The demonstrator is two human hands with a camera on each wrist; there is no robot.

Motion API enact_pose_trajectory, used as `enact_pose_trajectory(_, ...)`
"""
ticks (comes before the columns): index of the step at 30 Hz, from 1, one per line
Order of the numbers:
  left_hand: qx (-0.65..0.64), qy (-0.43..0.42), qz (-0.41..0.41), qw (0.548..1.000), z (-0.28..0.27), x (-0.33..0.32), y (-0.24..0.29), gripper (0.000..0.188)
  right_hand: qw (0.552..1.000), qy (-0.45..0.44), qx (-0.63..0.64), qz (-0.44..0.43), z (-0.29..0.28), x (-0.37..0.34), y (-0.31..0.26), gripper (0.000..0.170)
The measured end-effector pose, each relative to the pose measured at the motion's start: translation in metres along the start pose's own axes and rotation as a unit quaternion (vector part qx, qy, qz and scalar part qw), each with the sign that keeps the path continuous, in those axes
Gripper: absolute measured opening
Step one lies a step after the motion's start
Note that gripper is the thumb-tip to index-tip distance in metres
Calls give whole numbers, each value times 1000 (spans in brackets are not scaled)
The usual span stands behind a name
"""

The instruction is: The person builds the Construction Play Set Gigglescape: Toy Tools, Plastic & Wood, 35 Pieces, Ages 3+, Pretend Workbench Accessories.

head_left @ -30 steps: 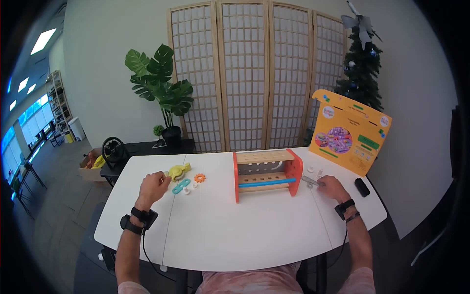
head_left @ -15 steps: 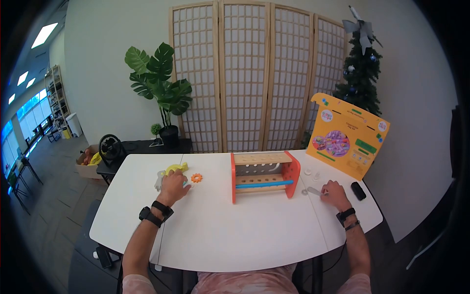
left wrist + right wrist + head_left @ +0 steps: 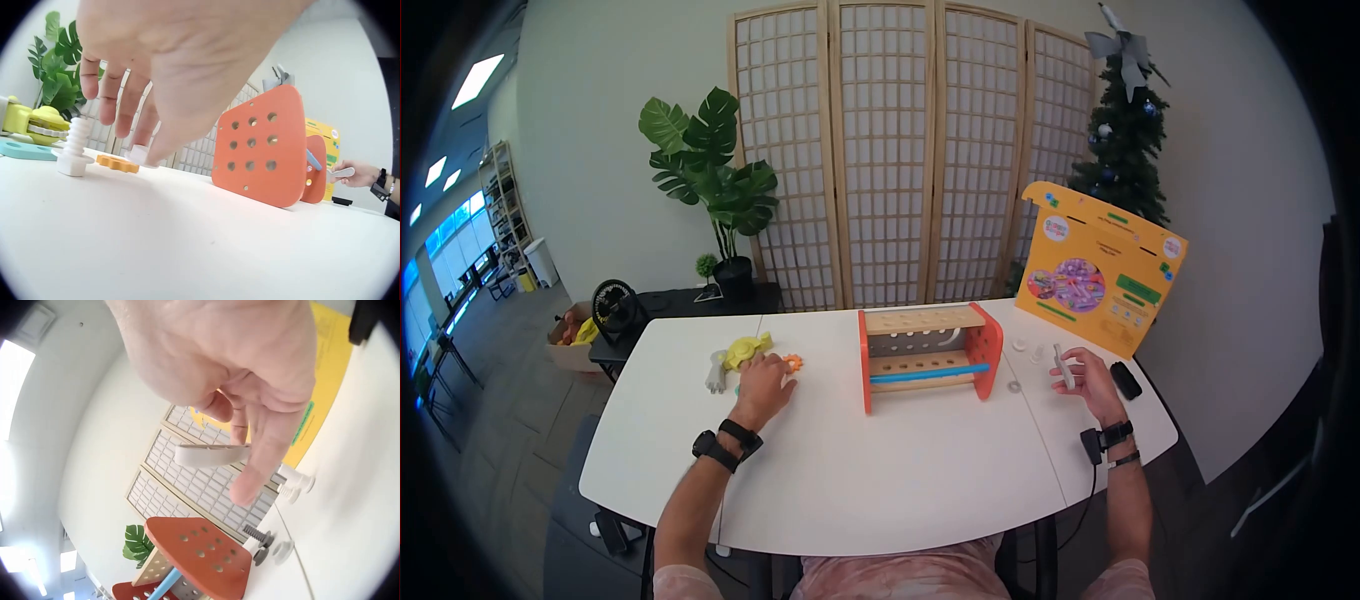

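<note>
My left hand [image 3: 762, 388] reaches down over the small parts left of the toy workbench. In the left wrist view its thumb and a finger pinch a white toy bolt [image 3: 142, 155] at the tabletop. A second white bolt [image 3: 75, 150] stands on its head beside it, near an orange gear [image 3: 117, 164] and a teal strip [image 3: 25, 150]. On the right, my right hand [image 3: 1090, 380] holds a grey toy wrench [image 3: 1063, 367] raised above the table, its end sticking out past the thumb [image 3: 247, 487].
The red-sided workbench [image 3: 930, 358] with a blue bar stands mid-table. A yellow piece [image 3: 747, 348] and a grey piece [image 3: 716, 372] lie at left. White bolts [image 3: 294, 481] and a grey bolt [image 3: 257, 536] lie right of the workbench. A yellow box [image 3: 1100, 270] and black object [image 3: 1126, 380] are farther right.
My left hand has moved right, from beside the yellow piece to the white bolts, uncovering the grey piece. My right hand has lifted the wrench off the table and turned it upright.
</note>
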State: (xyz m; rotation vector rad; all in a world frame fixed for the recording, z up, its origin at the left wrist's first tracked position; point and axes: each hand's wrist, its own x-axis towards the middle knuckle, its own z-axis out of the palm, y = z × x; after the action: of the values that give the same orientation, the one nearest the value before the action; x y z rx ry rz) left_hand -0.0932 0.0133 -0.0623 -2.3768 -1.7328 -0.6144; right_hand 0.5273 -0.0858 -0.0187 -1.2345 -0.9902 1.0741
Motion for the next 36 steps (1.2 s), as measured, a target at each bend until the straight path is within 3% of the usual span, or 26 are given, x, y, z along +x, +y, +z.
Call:
enact_pose_trajectory(3, -3, 49, 46, 998, -9, -1, 13, 20, 999, -3, -50, 8, 1, 7, 19, 17)
enact_pose_trajectory(5, -152, 33, 44, 987, -14, 0, 20, 22, 994, -28, -107, 15, 11, 6, 19, 16)
enact_pose_trajectory(6, -152, 34, 42, 987, -18, -1, 23, 22, 994, -31, -108, 14, 16, 5, 17, 16)
enact_pose_trajectory(8, -320, -16, 2, 947, -34, -2, 38, 24, 995, -61, -82, -16, 34, -10, 4, 18)
enact_pose_trajectory(9, -320, -15, 1, 947, -39, -3, 44, 24, 995, -62, -82, -16, 41, -12, 1, 18)
enact_pose_trajectory(11, -415, -17, 23, 909, -48, -7, 54, 28, 986, -92, -97, -100, 57, -15, -5, 22)
enact_pose_trajectory(12, -415, -19, 23, 909, -52, -9, 60, 28, 986, -91, -96, -98, 65, -18, -10, 22)
enact_pose_trajectory(15, -475, -45, -27, 879, -64, -17, 76, 31, 966, -106, -168, -168, 93, -30, -30, 29)
enact_pose_trajectory(17, -563, -123, -69, 814, -74, -21, 85, 35, 912, -101, -266, -295, 116, -45, -40, 33)
enact_pose_trajectory(18, -611, -126, -76, 778, -79, -22, 93, 32, 908, -100, -269, -306, 128, -53, -44, 33)
enact_pose_trajectory(19, -610, -127, -75, 778, -83, -23, 98, 32, 908, -99, -269, -305, 140, -61, -47, 33)
enact_pose_trajectory(21, -613, -156, -64, 772, -88, -24, 106, 32, 844, -151, -316, -406, 161, -74, -53, 36)
enact_pose_trajectory(27, -631, -206, -21, 748, -94, -29, 122, 36, 783, -216, -350, -467, 204, -82, -40, 34)
enact_pose_trajectory(31, -642, -234, -8, 731, -94, -30, 125, 37, 745, -238, -374, -498, 218, -79, -31, 32)
enact_pose_trajectory(36, -652, -247, -16, 716, -93, -31, 125, 37, 734, -243, -388, -503, 224, -83, -36, 31)
